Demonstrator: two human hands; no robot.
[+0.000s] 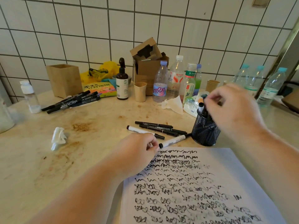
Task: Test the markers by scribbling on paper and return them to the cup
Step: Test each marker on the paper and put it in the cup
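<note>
At the far left of the counter [40, 159], near the wooden box [64, 80], a heap of black markers [72, 101] lies well apart from the work; whether these are already tested or still waiting cannot be told. A crumpled tissue [59, 137] lies further in. The left hand [137, 151] rests at the top left corner of the paper [202, 188], its fingers curled and its fingertips touching the capped end of a white-barrelled marker [172, 141], though whether it truly grips that marker or only touches it is hard to tell. Just behind lies a small cluster of loose markers [158, 128], black ones and another white one, between the hand and the mesh cup [205, 131]. The paper is covered in rows of black scribbles nearly to its top edge. To the right, the right hand [231, 109], blurred with motion, hovers over the cup with fingers pinching the top of a marker in the cup [202, 109] that stands upright there. The step in hand appears to be returning a tested marker to the cup, though it could equally be drawing one out. The next move likely calls for the right hand to let go cleanly without tipping the light cup, then for uncapping the white marker at the left hand and finding a bare strip of paper for its scribble.
</note>
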